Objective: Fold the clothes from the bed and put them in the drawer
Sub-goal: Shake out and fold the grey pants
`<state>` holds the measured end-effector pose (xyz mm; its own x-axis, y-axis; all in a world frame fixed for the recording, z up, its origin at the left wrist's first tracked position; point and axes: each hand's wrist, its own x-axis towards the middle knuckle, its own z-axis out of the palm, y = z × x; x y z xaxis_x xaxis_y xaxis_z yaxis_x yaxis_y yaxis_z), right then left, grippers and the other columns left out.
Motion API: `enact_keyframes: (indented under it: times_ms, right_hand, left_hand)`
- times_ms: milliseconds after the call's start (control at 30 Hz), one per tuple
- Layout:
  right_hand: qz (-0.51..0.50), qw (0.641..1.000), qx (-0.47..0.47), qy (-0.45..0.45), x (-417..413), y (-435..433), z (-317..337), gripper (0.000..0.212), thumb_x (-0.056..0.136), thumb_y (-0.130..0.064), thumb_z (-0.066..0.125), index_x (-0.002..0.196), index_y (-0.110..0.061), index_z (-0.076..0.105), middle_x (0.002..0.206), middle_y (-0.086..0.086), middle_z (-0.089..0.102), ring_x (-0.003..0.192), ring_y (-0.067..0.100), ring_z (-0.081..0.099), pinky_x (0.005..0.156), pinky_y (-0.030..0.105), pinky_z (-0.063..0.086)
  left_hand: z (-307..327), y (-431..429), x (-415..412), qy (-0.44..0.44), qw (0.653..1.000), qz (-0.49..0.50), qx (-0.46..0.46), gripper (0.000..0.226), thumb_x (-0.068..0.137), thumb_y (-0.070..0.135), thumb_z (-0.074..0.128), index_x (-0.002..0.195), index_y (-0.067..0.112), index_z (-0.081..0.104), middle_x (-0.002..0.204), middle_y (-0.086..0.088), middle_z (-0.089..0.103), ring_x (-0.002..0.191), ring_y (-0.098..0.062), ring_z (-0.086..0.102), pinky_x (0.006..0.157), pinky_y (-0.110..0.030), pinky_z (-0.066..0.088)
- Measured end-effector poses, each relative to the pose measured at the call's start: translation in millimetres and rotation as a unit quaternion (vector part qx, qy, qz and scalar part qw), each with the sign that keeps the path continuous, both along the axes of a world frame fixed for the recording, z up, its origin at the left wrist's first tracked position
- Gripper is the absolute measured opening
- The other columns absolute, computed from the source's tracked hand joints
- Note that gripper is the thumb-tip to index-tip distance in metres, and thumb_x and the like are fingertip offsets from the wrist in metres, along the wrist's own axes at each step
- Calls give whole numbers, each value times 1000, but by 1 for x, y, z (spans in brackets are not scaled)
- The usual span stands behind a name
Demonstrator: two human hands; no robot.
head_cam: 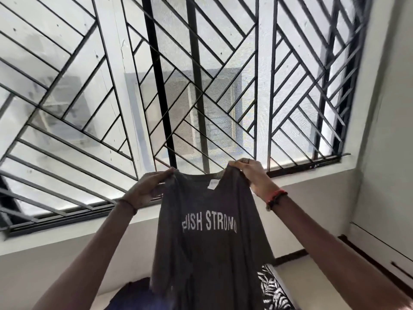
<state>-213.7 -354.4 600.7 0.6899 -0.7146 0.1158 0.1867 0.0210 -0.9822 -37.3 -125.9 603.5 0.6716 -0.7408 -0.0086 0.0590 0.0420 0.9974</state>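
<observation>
A dark grey, soft knit T-shirt point(207, 242) printed with blocky white letters is held up in front of a window with a black metal grille of slanted bars point(156, 86). Its left shoulder is pinched by the left hand point(148, 189), its right shoulder is gripped by the right hand point(250, 173), and the hands are kept apart at either side of the rounded neckline. A small white label point(211, 185) is seen inside the collar. The cloth hangs in loose vertical folds. A red and black beaded wristband point(276, 198) is worn on the right wrist. A black-and-white zebra-patterned fabric point(273, 291) is visible low down, behind the shirt.
</observation>
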Motion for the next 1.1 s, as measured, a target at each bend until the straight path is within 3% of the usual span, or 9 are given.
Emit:
enact_keyframes:
  times_ms: [167,233,333,500,600,700,800,967,1100]
  right_hand:
    - [-13,999,-10,-32,14,30,-3,17,75,-10,77,64,-12,63,63,7,61,60,16,54,60,25,46]
    - [-16,999,-27,-30,21,39,-2,17,74,-12,78,64,-12,64,67,8,62,65,17,55,64,28,46]
    - [-21,997,-74,-11,32,52,-3,17,73,-17,80,65,-15,65,71,8,64,69,18,56,70,32,47]
    - [-16,993,-120,0,44,69,-6,20,73,-20,80,60,-20,65,68,4,64,68,14,56,71,30,46]
    - [-8,992,-130,2,45,75,-7,17,74,-20,79,61,-19,68,70,6,68,69,14,59,74,32,49]
    - [-10,992,-129,-1,46,75,-8,15,72,-22,80,70,-9,72,76,12,72,71,16,63,79,37,53]
    - [-8,992,-124,4,45,76,-6,13,74,-19,79,66,-13,70,74,11,70,70,17,62,77,37,53]
    - [54,995,-87,-10,33,75,2,14,77,-13,76,67,-11,66,64,2,65,56,8,58,59,18,49]
    - [94,994,-57,-8,30,74,3,9,77,-13,75,73,-7,70,69,9,67,64,20,61,63,27,51]
  left_hand:
    - [-2,-10,-20,16,999,-19,-23,31,88,21,61,108,-2,62,106,-17,61,87,-21,64,84,-29,53]
    - [-1,-15,-27,14,999,-16,-32,20,92,17,57,103,0,62,99,-14,64,78,-17,69,72,-26,60]
    - [1,-20,-40,-3,1000,-17,-24,14,94,14,55,97,3,62,92,-11,67,69,-13,70,58,-21,56]
    - [1,-25,-54,-42,999,-32,-4,24,91,17,60,106,-1,62,95,-11,70,77,-18,71,68,-25,58]
    - [3,-25,-58,-76,997,-34,2,19,89,21,63,96,4,66,93,-9,70,83,-22,70,76,-27,58]
    - [5,-25,-60,-87,996,-21,-3,13,89,20,64,86,8,65,88,-10,68,78,-21,69,73,-29,59]
    - [7,-26,-63,-97,995,-24,-10,14,91,19,61,86,6,64,85,-12,67,71,-18,69,67,-27,59]
    - [7,-26,-67,-87,996,-21,-16,18,98,12,48,91,3,63,83,-9,66,69,-15,69,63,-25,58]
    - [3,-25,-68,-121,991,-40,-40,13,95,6,51,88,4,61,77,-5,70,68,-13,69,65,-23,58]
